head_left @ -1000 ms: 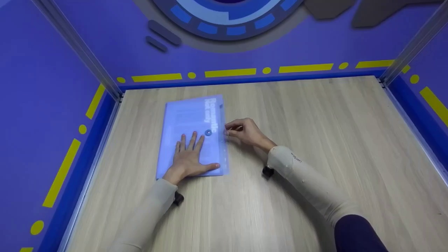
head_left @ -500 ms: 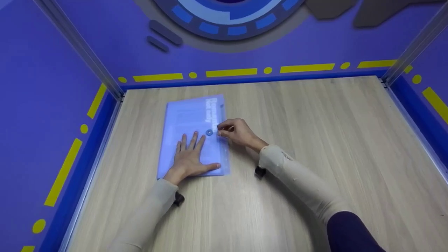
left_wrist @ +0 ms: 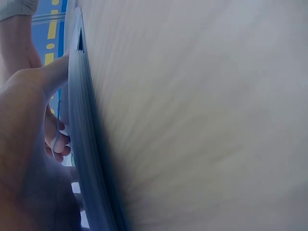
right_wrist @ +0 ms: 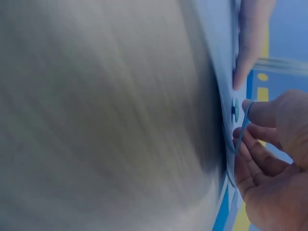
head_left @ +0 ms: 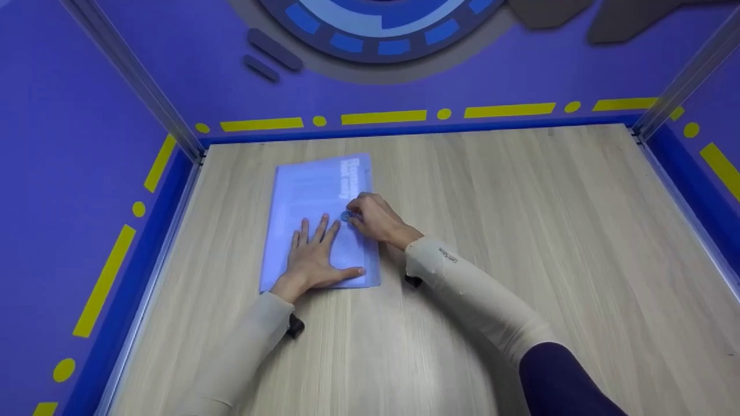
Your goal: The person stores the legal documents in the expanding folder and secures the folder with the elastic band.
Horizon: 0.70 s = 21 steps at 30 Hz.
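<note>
A translucent blue-violet document folder (head_left: 306, 185) with white lettering lies flat on the table. My left hand (head_left: 312, 263) presses on its lower part, fingers spread and thumb out toward the right edge. A small round button (head_left: 346, 215) sits on the flap, partly covered by my right fingers in the head view. My right hand (head_left: 373, 216) is over the folder's right side, right at the button. In the right wrist view, a thin blue cord (right_wrist: 243, 126) forms a loop from the folder, pinched between thumb and fingers beside the button (right_wrist: 235, 110). Stacked layers (left_wrist: 89, 144) show along the folder's edge.
The wood-grain table (head_left: 520, 231) extends around the folder. Blue-violet panels (head_left: 404, 92) with yellow markings stand at the back and both sides, joined by metal corner posts (head_left: 133, 75). Small black wrist cameras (head_left: 295, 327) sit under the sleeves.
My right hand has moved left, from the folder's right edge across the flap to the button, bringing the cord along. The left hand stays pressed in place.
</note>
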### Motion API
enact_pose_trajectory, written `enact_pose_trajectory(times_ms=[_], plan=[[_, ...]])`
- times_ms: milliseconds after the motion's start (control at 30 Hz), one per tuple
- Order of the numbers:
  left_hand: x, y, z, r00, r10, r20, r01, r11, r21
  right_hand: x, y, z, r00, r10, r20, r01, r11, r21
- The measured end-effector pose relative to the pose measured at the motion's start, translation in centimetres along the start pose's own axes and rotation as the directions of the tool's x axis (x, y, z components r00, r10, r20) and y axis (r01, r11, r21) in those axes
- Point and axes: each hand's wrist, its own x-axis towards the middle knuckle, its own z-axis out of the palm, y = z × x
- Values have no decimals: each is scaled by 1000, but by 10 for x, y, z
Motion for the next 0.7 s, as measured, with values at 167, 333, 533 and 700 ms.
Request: enact_pose_trajectory(times_ms=[167,333,533,700], plan=[[0,0,-2,1000,-10,-12,10,1000,-9,7,-5,8,1000,-27,-6,27,997,-71],[-1,2,-3,1000,-25,-17,24,999,-40,12,-5,15,999,-38,-22,36,994,-100],[-1,3,-4,999,-36,-14,35,997,-73,16,-4,21,999,-25,-27,22,994,-108],[-1,3,-3,999,-38,-10,37,996,-76,17,-4,23,1000,-24,-12,22,993,-113]])
